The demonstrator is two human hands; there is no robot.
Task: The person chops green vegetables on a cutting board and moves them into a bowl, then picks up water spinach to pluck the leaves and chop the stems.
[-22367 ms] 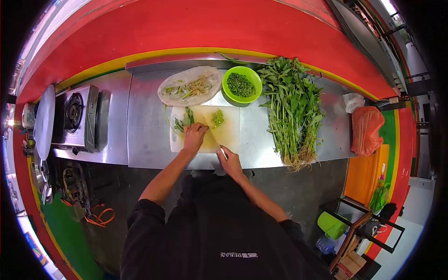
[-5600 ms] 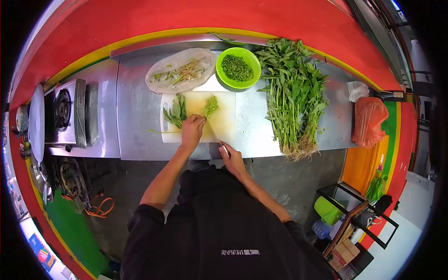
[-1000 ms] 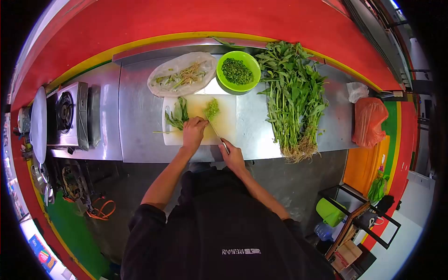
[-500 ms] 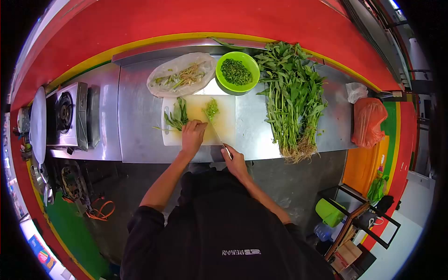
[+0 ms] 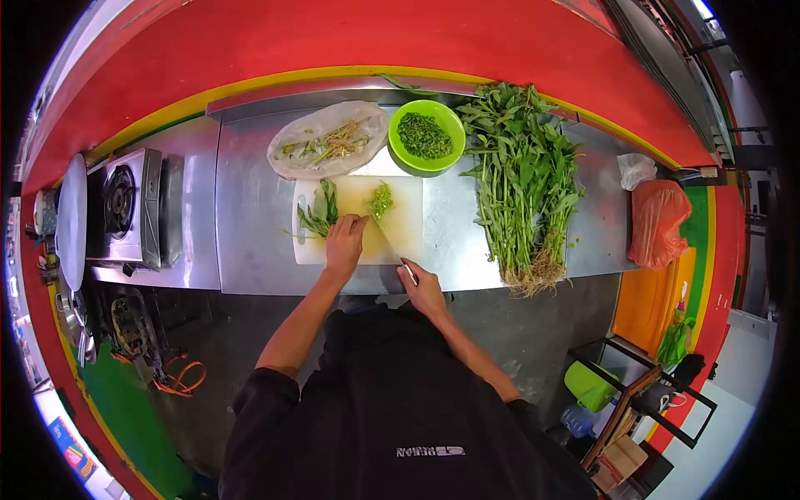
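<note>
My left hand presses down on a small bunch of green stems lying on the pale cutting board. My right hand grips a knife by the handle at the counter's front edge, its blade angled up-left toward my left fingers. A small heap of chopped greens lies on the board just beyond the blade. A lime-green bowl with more chopped greens stands behind the board.
A big pile of leafy greens with roots lies right of the board on the steel counter. A plastic bag with trimmings sits behind the board. A gas stove is at the left, an orange bag at the right.
The heap of chopped greens has stayed by the blade. My right hand with the knife has shifted slightly down and right; my left hand still holds the stems.
</note>
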